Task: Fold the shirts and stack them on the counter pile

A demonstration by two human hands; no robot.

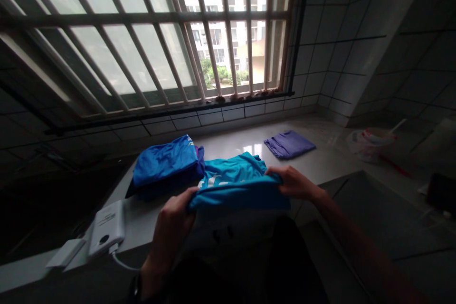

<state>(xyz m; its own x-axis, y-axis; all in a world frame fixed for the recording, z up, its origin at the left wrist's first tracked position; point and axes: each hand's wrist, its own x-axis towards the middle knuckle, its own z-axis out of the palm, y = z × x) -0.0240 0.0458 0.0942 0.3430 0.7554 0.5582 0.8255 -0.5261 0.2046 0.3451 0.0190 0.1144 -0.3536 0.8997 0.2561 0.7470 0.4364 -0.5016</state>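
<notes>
A turquoise shirt (233, 171) with white lettering lies partly on the countertop, its near end lifted over the front edge. My left hand (175, 211) grips one side of that lifted end, and my right hand (292, 182) is closed on the opposite side. Between them the fabric is stretched into a folded band. Left of the shirt sits a pile of folded clothes (166, 159), bright blue on top with darker and purple cloth beneath. Farther back to the right lies a folded purple cloth (290, 144).
A white power bank (108, 228) with a cable plugged in lies near the counter's (228, 142) front left, beside a small white block (66, 252). At right stands a plastic tub (374, 142) with a stick in it. Behind is a barred window (171, 16).
</notes>
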